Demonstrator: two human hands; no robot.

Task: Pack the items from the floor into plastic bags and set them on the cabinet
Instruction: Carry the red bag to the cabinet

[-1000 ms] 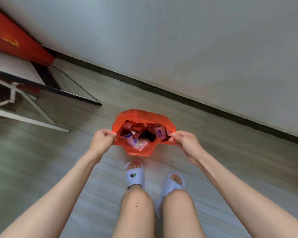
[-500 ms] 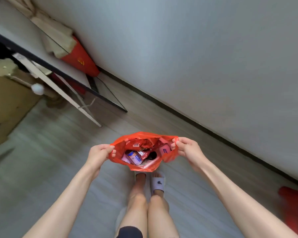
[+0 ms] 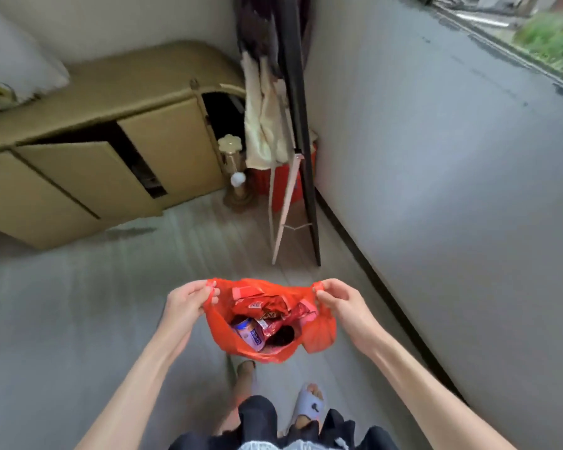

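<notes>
Grey floor (image 3: 62, 319) is stretching ahead to a long tan cabinet (image 3: 95, 151) by the wall. You are holding one thin red plastic bag (image 3: 228, 339) open in the air above your feet. Inside it are red snack packets (image 3: 257, 303) and one small bottle with a blue label (image 3: 249, 331). Your left hand (image 3: 186, 302) and right hand (image 3: 338, 300) are each pinching one bag handle, both arms reaching forward.

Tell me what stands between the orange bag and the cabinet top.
Nothing visible does. Both the left hand and right hand hold the orange bag up over open floor. The tan cabinet lies ahead to the left; its top is bare near the middle, with a pale bundle at its left end.
</notes>
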